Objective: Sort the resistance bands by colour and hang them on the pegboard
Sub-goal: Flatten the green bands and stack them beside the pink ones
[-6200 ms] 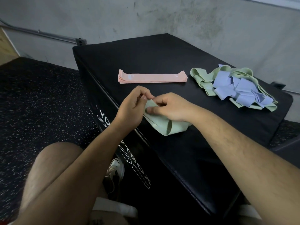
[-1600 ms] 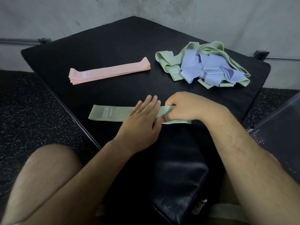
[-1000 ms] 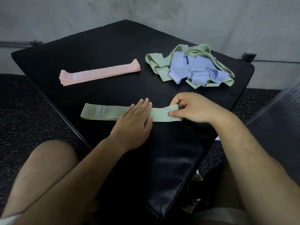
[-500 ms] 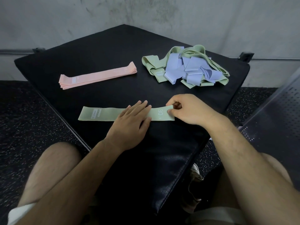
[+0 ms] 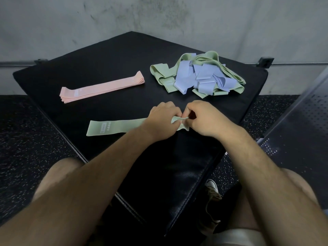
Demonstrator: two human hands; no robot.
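Note:
A green resistance band lies flat near the front of the black padded box. Its right end is bunched between my two hands. My left hand pinches that end from the left, and my right hand pinches it from the right, fingers curled. Farther back on the left lies a neat stack of pink bands. At the back right sits a tangled pile of green bands mixed with lilac bands. No pegboard is in view.
The box stands in a corner against a grey wall. Dark speckled rubber floor surrounds it. A perforated metal panel rises at the right. My knees and a shoe are below the box's front corner.
My left hand has lifted off the flat band and moved right, its fingers curling onto the band's right end. That end, flat half a second ago, is now bunched between both hands.

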